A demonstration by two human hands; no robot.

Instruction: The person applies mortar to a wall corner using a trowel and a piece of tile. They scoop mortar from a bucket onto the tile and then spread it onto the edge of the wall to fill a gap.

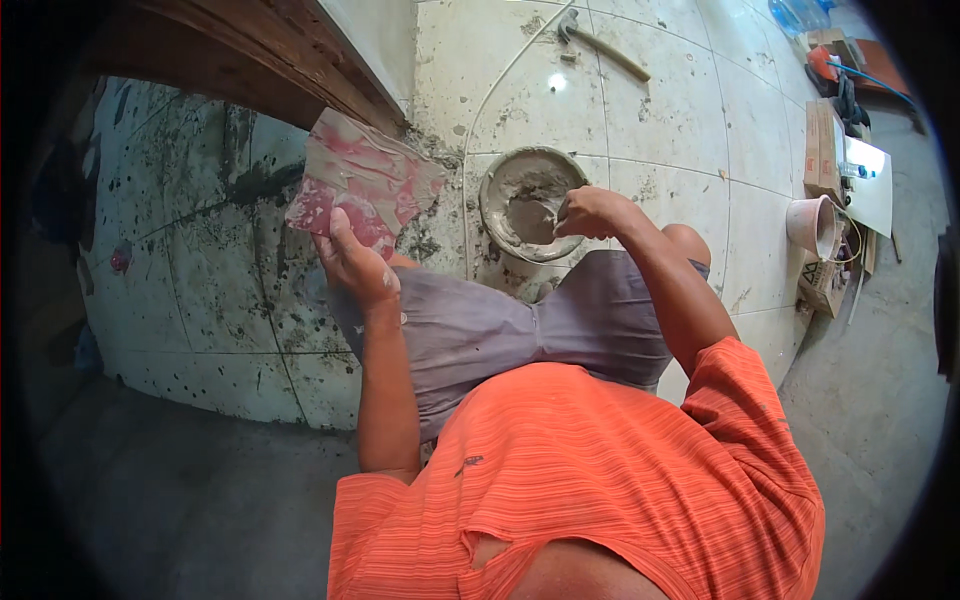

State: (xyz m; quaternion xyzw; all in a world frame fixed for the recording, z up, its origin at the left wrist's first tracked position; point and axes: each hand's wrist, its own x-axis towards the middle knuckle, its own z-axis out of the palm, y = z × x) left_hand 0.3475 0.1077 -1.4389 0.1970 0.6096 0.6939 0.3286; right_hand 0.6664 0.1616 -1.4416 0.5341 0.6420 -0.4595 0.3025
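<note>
My left hand (352, 255) grips the lower part of a square red and pink board (355, 160) smeared with grey paste. My right hand (590, 215) is closed on a small tool, mostly hidden by my fingers, at the right side of a round bowl (485, 205) of wet grey mixture (528, 182). The bowl stands on the white tiled floor just beyond my knees, to the right of the board.
A hammer (620, 55) and a white cable (493, 85) lie on stained tiles (670, 130). A wooden frame (250, 50) runs along the upper left. Cardboard boxes (823, 140), a white bucket (805, 228), a white panel (868, 185) and water bottles (800, 15) stand at the right.
</note>
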